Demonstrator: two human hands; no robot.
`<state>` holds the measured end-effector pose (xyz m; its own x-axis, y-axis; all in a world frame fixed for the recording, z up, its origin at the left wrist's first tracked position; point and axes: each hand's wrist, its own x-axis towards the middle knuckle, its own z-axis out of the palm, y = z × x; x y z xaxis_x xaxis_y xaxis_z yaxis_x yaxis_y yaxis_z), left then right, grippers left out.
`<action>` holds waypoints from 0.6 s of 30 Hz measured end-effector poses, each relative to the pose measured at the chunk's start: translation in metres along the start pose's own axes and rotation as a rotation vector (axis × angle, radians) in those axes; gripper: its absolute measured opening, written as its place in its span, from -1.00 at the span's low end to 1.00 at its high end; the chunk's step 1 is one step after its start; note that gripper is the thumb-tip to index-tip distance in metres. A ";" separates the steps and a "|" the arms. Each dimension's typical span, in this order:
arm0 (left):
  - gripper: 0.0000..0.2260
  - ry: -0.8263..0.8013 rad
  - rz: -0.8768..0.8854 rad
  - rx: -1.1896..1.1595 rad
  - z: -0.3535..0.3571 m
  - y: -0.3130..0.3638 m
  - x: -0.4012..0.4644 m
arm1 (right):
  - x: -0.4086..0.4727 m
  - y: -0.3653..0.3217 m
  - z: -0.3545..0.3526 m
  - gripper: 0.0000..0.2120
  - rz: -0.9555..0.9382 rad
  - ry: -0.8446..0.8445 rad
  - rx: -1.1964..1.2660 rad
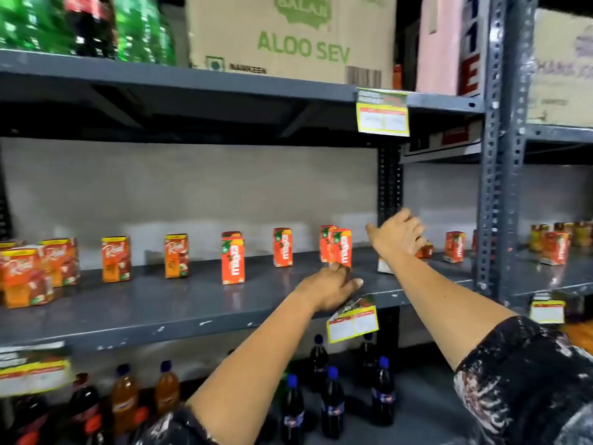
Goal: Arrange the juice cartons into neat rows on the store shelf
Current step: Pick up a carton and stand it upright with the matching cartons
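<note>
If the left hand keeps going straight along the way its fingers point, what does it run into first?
Most likely the front Maaza carton of the pair just beyond the left hand. The fingertips sit right at its base; whether they already touch it is unclear.

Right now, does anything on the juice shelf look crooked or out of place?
Yes. The price tag under the left hand hangs tilted off the shelf edge. A carton beneath the right hand seems tipped over. The Maaza cartons stand unevenly spaced.

Scuffed grey metal shelf [160, 316]; glossy paperboard cartons [233, 261].
</note>
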<state>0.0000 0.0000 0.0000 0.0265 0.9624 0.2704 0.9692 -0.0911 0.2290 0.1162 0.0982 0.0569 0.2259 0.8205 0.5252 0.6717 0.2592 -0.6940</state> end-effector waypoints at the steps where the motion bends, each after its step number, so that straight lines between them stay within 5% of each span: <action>1: -0.41 -0.054 -0.018 -0.032 0.006 0.005 0.007 | 0.005 0.009 -0.002 -0.18 0.071 -0.051 -0.029; 9: -0.25 -0.124 -0.028 0.174 0.034 0.018 0.036 | 0.046 0.065 0.020 0.27 0.187 -0.209 -0.150; 18: -0.30 -0.090 -0.035 0.203 0.032 0.022 0.033 | 0.055 0.077 0.035 0.16 0.147 -0.143 -0.125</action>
<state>0.0298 0.0376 -0.0166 0.0049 0.9839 0.1787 0.9990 -0.0126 0.0418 0.1553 0.1814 0.0149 0.2320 0.9107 0.3417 0.7232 0.0735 -0.6867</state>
